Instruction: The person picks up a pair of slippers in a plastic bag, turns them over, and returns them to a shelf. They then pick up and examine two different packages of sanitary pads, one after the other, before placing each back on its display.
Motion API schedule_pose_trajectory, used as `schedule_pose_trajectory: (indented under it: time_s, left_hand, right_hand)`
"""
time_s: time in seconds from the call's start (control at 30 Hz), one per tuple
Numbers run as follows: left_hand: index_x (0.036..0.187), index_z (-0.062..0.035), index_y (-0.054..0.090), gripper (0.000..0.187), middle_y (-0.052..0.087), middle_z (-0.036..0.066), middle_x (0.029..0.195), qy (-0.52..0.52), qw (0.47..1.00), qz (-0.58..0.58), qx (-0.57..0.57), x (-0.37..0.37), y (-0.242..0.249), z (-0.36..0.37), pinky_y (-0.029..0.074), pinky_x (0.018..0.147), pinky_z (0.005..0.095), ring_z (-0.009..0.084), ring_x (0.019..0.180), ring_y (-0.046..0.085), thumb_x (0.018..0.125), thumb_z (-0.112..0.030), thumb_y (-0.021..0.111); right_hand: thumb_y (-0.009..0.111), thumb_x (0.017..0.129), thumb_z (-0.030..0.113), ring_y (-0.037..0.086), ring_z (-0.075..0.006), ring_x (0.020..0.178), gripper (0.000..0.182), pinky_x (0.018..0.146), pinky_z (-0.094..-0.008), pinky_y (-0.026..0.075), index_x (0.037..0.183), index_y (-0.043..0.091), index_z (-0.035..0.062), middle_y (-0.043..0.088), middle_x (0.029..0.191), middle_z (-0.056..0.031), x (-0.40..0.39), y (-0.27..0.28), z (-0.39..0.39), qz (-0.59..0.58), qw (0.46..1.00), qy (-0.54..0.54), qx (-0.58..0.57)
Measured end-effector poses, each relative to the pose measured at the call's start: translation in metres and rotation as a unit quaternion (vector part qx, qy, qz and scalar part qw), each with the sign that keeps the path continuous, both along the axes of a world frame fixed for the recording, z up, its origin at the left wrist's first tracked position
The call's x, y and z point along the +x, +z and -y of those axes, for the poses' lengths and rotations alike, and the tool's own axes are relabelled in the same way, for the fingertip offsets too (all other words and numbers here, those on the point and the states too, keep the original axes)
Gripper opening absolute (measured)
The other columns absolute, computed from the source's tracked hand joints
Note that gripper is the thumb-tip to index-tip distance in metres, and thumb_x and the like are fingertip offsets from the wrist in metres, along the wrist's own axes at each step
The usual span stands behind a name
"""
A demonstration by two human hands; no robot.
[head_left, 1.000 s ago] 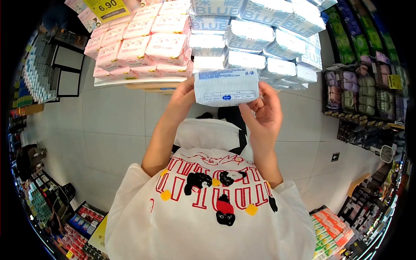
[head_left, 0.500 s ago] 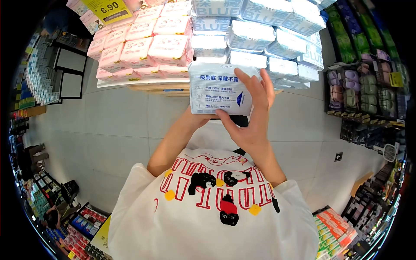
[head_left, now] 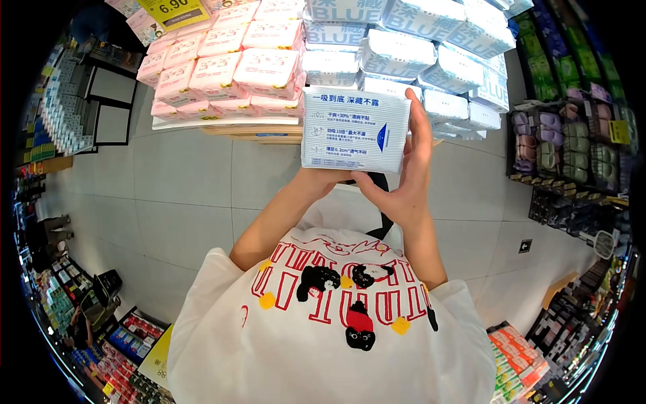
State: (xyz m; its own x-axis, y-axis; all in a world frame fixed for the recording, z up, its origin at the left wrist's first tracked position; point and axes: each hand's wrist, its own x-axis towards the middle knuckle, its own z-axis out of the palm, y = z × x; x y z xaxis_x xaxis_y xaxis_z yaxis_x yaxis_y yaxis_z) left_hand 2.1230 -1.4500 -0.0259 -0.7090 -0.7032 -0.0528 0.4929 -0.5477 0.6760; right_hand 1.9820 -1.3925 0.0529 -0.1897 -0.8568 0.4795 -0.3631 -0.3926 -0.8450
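Note:
A white and pale-blue pack of sanitary pads is held up before me, its printed face with dark blue text towards the camera. My right hand grips its right side, thumb at the bottom edge and fingers along the side. From below, my left hand supports the lower left of the pack; most of its fingers are hidden behind it. Just beyond the pack, similar blue-and-white packs are stacked on the display, with pink packs to their left.
A yellow price sign stands over the pink packs. On the right, a rack holds slippers. Tiled floor lies around the display. At the far left are shelves and, lower down, a person.
The pack has turned to face the camera more squarely and shifted slightly right. My right-hand fingers have moved from its upper face to its right side.

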Motion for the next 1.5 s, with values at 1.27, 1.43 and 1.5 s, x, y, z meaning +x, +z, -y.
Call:
schedule_pose_trajectory:
  time_s: [1.27,1.43,1.5]
  left_hand:
    - [0.142,-0.0060,0.017,0.109,0.036,0.012,0.137,0.075,0.961,0.138,-0.228,0.035,0.026,0.025,0.034,0.102,0.0350,0.0223,0.127,0.036,0.053,-0.001,0.081]
    - [0.143,-0.0044,0.015,0.103,0.036,0.013,0.136,0.070,0.966,0.114,-0.222,0.035,0.022,0.023,0.028,0.105,0.0357,0.0236,0.129,0.033,0.060,-0.008,0.075]
    - [0.143,-0.0016,0.014,0.092,0.035,0.014,0.137,0.089,0.968,0.116,-0.205,0.036,0.019,0.024,0.026,0.105,0.0357,0.0233,0.129,0.033,0.066,-0.007,0.066]
  right_hand:
    - [0.077,0.058,-0.001,0.044,-0.0284,0.121,0.091,0.091,-0.0367,0.046,0.135,0.029,0.0033,0.028,0.141,-0.0183,0.000,-0.006,-0.007,0.039,0.999,-0.012,-0.029]
    - [0.078,0.059,0.001,0.041,-0.0287,0.124,0.090,0.091,-0.0384,0.047,0.136,0.030,0.0038,0.027,0.142,-0.0168,-0.003,-0.007,-0.010,-0.033,0.999,-0.032,0.007]
    - [0.078,0.059,0.001,0.041,-0.0287,0.124,0.091,0.092,-0.0389,0.047,0.136,0.030,0.0049,0.026,0.143,-0.0169,-0.004,-0.007,-0.011,-0.033,0.999,-0.028,0.010]
